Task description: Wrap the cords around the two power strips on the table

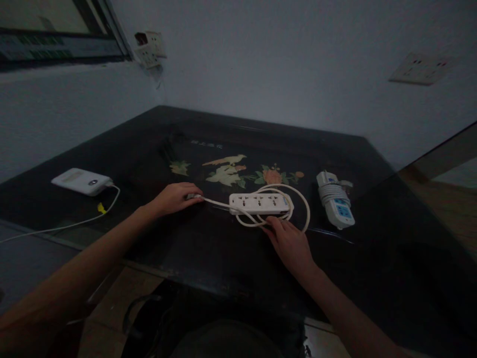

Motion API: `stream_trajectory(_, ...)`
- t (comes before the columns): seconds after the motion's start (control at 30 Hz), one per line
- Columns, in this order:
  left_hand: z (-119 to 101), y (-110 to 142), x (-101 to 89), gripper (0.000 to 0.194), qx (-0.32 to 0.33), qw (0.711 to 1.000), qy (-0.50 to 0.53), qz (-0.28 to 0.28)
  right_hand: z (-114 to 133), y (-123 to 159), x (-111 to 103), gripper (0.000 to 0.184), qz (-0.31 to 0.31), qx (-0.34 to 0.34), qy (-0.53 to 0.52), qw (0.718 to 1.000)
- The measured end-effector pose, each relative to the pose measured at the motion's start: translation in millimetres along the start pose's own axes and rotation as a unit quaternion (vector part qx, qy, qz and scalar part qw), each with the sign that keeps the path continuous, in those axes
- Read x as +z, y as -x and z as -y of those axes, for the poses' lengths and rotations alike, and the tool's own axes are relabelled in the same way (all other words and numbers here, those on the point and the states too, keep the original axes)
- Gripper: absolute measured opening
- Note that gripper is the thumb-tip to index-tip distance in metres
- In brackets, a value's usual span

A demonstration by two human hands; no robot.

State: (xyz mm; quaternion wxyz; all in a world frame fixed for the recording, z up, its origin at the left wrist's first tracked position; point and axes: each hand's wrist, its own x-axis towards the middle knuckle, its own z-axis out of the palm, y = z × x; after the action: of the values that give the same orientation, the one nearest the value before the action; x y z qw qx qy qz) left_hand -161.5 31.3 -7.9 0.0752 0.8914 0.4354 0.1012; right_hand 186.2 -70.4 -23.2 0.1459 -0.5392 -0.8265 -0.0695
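Note:
A white power strip (257, 203) lies on the dark glossy table, its sockets facing up. Its white cord (298, 191) loops loosely around the right part of the strip and runs out to the left. My left hand (178, 198) is closed on the plug (193, 196) at the cord's end, left of the strip. At the strip's near side, my right hand (288, 243) pinches the looped cord; its fingertips are partly hidden by the loops.
A second power strip (335, 199), wrapped in its grey cord, lies to the right. A white power bank (80, 181) with a cable (59, 229) sits at the left. The table (208, 253) bears a bird-and-flower print. Wall sockets (421, 68) are behind it.

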Motion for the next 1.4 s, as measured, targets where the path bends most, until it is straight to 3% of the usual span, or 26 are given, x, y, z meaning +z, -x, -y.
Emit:
stream_trajectory(0.07, -5.9, 10.5, -2.1, 0.037, -0.032, 0.999, 0.02, -0.001, -1.6, -1.6, -1.1, 0.027, 0.012, 0.003, -0.01, 1.0)
stream_trajectory(0.13, -11.5, 20.3, -3.9, 0.038, -0.038, 0.999, 0.033, -0.001, -2.9, -3.6, -1.4, 0.023, 0.028, 0.002, -0.019, 0.999)
stream_trajectory(0.47, -31.8, 39.4, -17.7, 0.04, 0.062, 0.998, -0.004, -0.023, -10.3, -14.7, -5.9, 0.015, 0.081, -0.032, 0.054, 0.995)
stream_trajectory(0.63, -47.0, 27.3, -30.8, 0.041, 0.136, 0.988, -0.068, 0.036, -10.3, -16.0, -7.6, 0.021, 0.037, -0.068, 0.059, 0.995)
stream_trajectory(0.8, -63.5, 0.1, -42.5, 0.043, 0.16, 0.974, -0.144, 0.069, -10.6, -16.6, -9.7, 0.025, 0.044, -0.078, 0.062, 0.994)
stream_trajectory(0.97, -78.5, -26.1, -47.5, 0.04, 0.211, 0.967, -0.115, 0.08, -13.2, -17.9, -14.6, 0.028, 0.047, -0.101, 0.063, 0.992)
stream_trajectory(1.17, -102.2, -42.6, -29.7, 0.035, 0.268, 0.958, -0.064, 0.074, 0.1, -18.9, -19.3, 0.031, 0.088, -0.087, 0.032, 0.992)
stream_trajectory(1.3, -111.2, -46.2, -14.1, 0.03, 0.259, 0.958, -0.094, 0.085, 9.7, -15.8, -16.3, 0.026, 0.119, -0.044, 0.002, 0.992)
stream_trajectory(1.4, -111.8, -42.1, -11.6, 0.032, 0.26, 0.962, -0.046, 0.071, 13.1, -12.8, -14.9, 0.025, 0.122, -0.017, -0.026, 0.992)
